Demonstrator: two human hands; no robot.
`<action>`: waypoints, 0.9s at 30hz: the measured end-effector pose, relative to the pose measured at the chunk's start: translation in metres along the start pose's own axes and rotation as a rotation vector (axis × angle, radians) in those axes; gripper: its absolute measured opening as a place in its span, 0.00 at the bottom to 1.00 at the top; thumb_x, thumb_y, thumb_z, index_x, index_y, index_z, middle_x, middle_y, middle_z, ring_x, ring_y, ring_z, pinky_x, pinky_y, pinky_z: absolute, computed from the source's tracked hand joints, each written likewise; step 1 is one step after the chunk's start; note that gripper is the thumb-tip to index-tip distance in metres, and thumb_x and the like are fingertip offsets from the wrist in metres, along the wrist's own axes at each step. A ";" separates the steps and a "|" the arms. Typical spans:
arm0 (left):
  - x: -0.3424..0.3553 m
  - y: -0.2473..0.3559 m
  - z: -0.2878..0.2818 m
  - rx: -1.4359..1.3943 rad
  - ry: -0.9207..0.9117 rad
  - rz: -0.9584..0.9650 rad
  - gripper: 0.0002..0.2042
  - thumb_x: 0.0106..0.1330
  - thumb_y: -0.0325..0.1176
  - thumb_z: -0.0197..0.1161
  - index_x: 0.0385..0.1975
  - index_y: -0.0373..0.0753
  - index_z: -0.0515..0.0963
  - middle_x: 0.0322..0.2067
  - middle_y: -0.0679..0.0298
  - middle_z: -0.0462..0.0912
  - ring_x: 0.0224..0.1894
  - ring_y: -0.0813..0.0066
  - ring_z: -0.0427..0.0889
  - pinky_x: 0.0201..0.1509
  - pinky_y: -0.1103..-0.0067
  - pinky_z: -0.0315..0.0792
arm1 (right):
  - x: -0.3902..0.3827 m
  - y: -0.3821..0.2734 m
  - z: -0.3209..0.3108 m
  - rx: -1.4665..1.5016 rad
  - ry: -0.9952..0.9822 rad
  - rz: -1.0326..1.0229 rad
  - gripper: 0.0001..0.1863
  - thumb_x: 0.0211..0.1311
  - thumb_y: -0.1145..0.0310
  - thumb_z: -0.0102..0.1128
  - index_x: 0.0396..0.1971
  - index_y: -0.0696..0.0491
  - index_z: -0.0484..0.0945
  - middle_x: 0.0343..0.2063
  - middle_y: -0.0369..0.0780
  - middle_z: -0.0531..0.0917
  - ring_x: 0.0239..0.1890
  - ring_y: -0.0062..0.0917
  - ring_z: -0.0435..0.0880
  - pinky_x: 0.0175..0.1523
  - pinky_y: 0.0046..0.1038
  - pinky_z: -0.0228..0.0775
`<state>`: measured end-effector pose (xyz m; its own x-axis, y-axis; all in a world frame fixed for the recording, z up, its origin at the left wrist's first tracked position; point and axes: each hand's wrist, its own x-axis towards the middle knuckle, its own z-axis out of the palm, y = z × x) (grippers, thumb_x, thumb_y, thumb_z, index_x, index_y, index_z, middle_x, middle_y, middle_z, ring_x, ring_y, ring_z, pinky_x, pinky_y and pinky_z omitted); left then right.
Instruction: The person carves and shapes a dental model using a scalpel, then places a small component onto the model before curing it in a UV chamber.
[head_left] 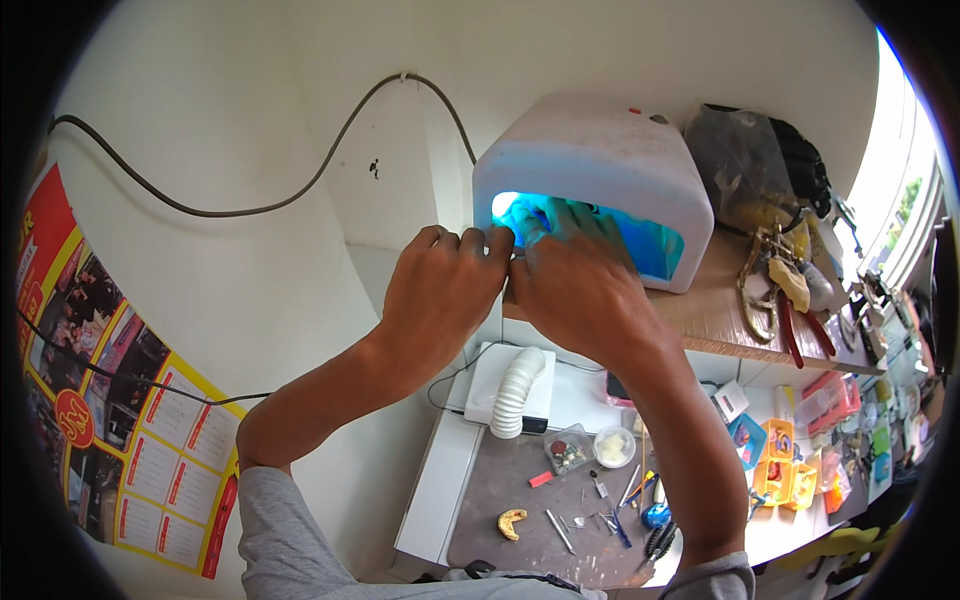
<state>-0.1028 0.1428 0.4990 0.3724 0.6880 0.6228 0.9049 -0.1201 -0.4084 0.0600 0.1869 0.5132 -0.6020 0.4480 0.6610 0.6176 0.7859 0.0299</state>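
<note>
A white curing lamp [590, 150] with a lit blue opening stands on a wooden shelf. Both my hands are raised to the front of it, close against each other. My left hand [450, 270] is closed at the left end of the opening, its fingers curled and their tips out of sight. My right hand [580, 275] reaches its fingers into the blue light, the index finger bent and the thumb beside my left hand. Whatever the fingers pinch is hidden behind the hands and by the glare.
Right of the lamp lie a clear bag [735, 165] and red-handled pliers [790, 330]. Below, a grey mat [490, 490] carries small tools, a clear box [568, 450] and a white cup [614, 447]. A white ribbed hose [518, 390] stands behind; orange bins [775, 470] sit right.
</note>
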 end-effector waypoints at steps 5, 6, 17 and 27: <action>-0.002 -0.003 0.004 -0.003 0.100 0.053 0.11 0.50 0.20 0.67 0.34 0.34 0.79 0.23 0.60 0.78 0.25 0.67 0.80 0.44 0.75 0.76 | 0.002 0.002 0.003 0.065 0.050 0.005 0.12 0.53 0.64 0.63 0.26 0.60 0.84 0.30 0.49 0.84 0.45 0.43 0.79 0.51 0.41 0.71; -0.002 -0.002 0.006 -0.002 0.106 0.057 0.11 0.49 0.20 0.67 0.33 0.35 0.79 0.24 0.60 0.78 0.25 0.68 0.80 0.45 0.75 0.77 | 0.001 0.003 0.006 0.038 0.105 -0.027 0.13 0.54 0.64 0.63 0.26 0.60 0.84 0.30 0.49 0.84 0.45 0.43 0.79 0.51 0.41 0.71; -0.003 0.003 0.011 0.059 0.115 0.041 0.12 0.48 0.21 0.69 0.34 0.35 0.79 0.22 0.63 0.76 0.25 0.71 0.79 0.40 0.78 0.76 | 0.004 0.001 -0.009 0.027 -0.161 0.064 0.17 0.66 0.64 0.52 0.40 0.64 0.80 0.44 0.56 0.80 0.48 0.50 0.79 0.55 0.47 0.70; -0.001 0.000 0.008 0.068 0.077 0.073 0.11 0.48 0.21 0.69 0.33 0.35 0.80 0.22 0.63 0.78 0.25 0.71 0.81 0.39 0.77 0.77 | 0.002 0.005 -0.004 -0.001 -0.132 0.029 0.14 0.67 0.66 0.52 0.34 0.62 0.80 0.40 0.55 0.82 0.46 0.49 0.79 0.53 0.49 0.71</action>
<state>-0.1045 0.1476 0.4928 0.4538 0.6218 0.6383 0.8598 -0.1173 -0.4970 0.0641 0.1901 0.5171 -0.6450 0.5226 0.5575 0.6360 0.7716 0.0125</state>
